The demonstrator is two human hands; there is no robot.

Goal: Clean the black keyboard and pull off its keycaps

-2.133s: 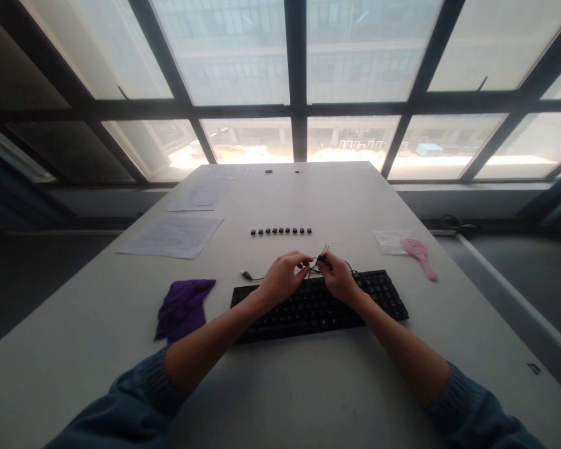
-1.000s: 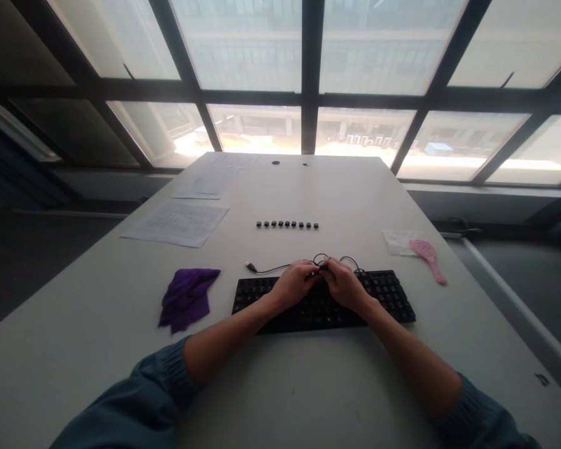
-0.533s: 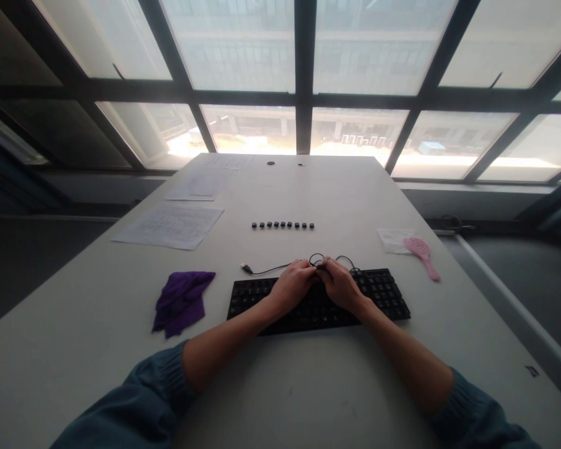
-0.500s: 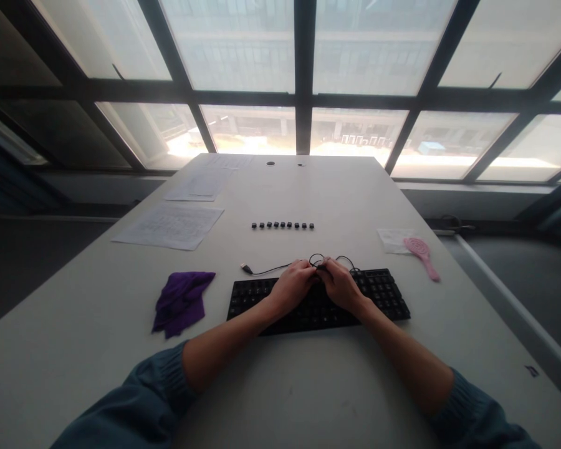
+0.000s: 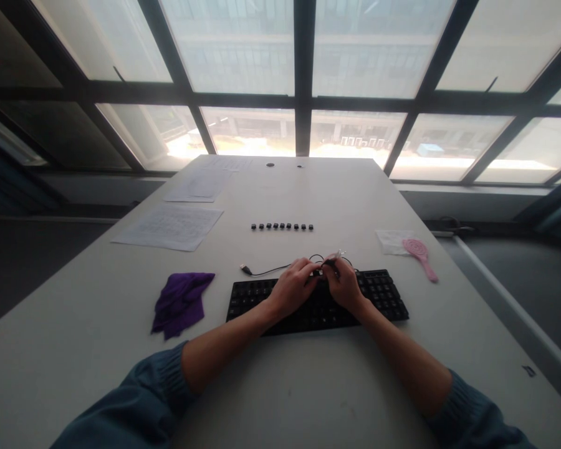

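A black keyboard [image 5: 378,299] lies on the white table in front of me, with both hands over its upper middle part. My right hand [image 5: 343,287] is closed on what looks like a keycap puller [image 5: 340,254], dark at the grip with thin pale wire prongs pointing up and away. Close against it, my left hand [image 5: 297,284] has its fingers pinched together at the keyboard's top edge. Whatever is between the left fingertips is too small and hidden to make out. Beyond the keyboard, several black keycaps [image 5: 282,226] stand in a row.
A USB plug [image 5: 245,269] on the keyboard's cable lies behind the keyboard. To the left are a purple cloth [image 5: 181,304] and paper sheets [image 5: 171,227]. At right, a pink hairbrush [image 5: 421,255] rests partly on a clear plastic bag [image 5: 390,242].
My right hand has turned slightly, and the puller's pale prongs now show above its fingers. The left hand stays close to the same spot, its fingers shifted a little.
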